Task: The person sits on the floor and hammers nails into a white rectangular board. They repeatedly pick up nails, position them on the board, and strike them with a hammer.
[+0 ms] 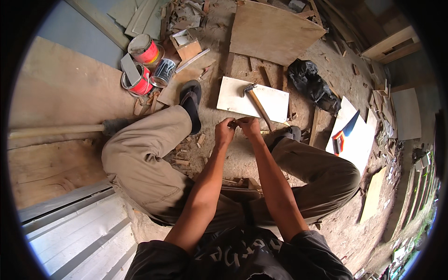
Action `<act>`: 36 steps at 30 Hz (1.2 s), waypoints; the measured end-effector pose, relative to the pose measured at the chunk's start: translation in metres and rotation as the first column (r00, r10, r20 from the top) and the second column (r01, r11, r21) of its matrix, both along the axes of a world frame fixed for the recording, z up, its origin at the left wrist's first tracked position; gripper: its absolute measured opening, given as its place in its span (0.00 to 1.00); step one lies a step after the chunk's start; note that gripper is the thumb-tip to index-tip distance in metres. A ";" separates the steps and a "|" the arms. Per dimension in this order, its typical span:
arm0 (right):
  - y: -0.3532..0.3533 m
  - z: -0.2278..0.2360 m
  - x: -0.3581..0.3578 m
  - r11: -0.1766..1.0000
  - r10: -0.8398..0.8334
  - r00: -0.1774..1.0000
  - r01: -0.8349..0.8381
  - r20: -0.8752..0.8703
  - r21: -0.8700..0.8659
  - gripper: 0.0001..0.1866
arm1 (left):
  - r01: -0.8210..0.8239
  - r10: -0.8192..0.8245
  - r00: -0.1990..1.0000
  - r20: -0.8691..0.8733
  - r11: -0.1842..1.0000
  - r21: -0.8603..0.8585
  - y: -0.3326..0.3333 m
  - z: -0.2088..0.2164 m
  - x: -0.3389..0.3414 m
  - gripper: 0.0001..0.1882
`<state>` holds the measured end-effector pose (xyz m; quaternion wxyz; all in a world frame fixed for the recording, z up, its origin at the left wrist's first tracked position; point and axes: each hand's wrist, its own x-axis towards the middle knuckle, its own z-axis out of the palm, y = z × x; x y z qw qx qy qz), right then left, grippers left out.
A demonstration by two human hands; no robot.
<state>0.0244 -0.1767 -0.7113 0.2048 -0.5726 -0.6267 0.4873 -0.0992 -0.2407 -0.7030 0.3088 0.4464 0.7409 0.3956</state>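
I crouch on a dirt floor with both hands together in front of my knees. My left hand (225, 131) and my right hand (250, 126) pinch a small thin object (237, 122) between their fingertips; what it is cannot be told. Just beyond the hands lies a white board (233, 95) with a hammer (255, 100) resting on it, head to the far left, wooden handle pointing toward me.
Red paint tins (142, 65) and a striped can (164, 72) stand at the far left. A plywood sheet (273, 32) lies beyond the board, a black bag (311, 84) to its right. A handsaw (343, 133) rests on a white panel (359, 144) at right. Wood scraps litter the floor.
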 end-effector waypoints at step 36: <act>0.021 -0.032 0.067 0.988 -0.019 0.878 -0.058 0.479 0.146 0.47 | 0.015 0.075 0.969 -0.236 0.935 0.355 0.064 -0.078 -0.069 0.04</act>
